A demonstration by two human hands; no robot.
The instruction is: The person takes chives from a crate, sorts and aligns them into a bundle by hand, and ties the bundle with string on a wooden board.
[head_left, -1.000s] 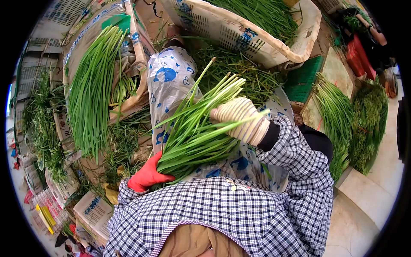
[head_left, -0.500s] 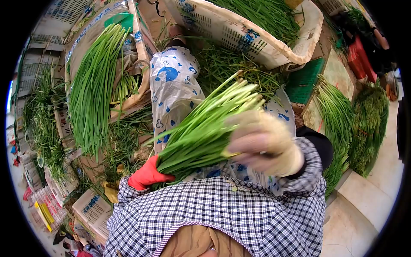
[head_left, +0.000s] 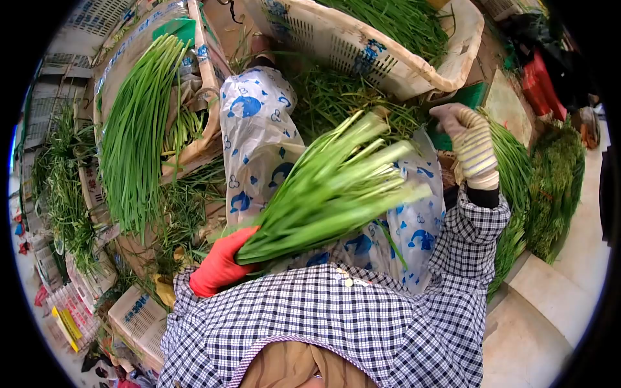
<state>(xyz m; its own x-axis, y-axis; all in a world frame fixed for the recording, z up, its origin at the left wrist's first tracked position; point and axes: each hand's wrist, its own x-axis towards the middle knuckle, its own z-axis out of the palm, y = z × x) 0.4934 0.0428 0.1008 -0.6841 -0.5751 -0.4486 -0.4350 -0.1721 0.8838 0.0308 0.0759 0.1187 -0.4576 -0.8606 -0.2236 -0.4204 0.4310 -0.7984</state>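
Observation:
My left hand (head_left: 223,262), in a red glove, is closed round the leafy end of a bunch of garlic chives (head_left: 323,194). The bunch lies slantwise over my lap, its pale stem ends fanned out to the upper right and blurred. Up at the right, my right hand (head_left: 469,139), in a cream striped glove with bare fingers, is apart from the bunch. Its fingers are bent together near a green-topped block (head_left: 472,97); whatever they hold, if anything, is hidden. Under the bunch, plastic covers with blue prints (head_left: 249,129) wrap my legs.
A white crate (head_left: 349,45) with more chives stands ahead. At left, a chive bunch (head_left: 139,136) lies on a covered crate (head_left: 210,84). Loose trimmings (head_left: 336,97) cover the floor between my legs. More bunches (head_left: 508,168) lie to the right, beside a red bag (head_left: 540,84).
My right hand has left the chives and moved up and to the right. The bunch's stem ends have spread and swung slightly downward. My left hand keeps its hold.

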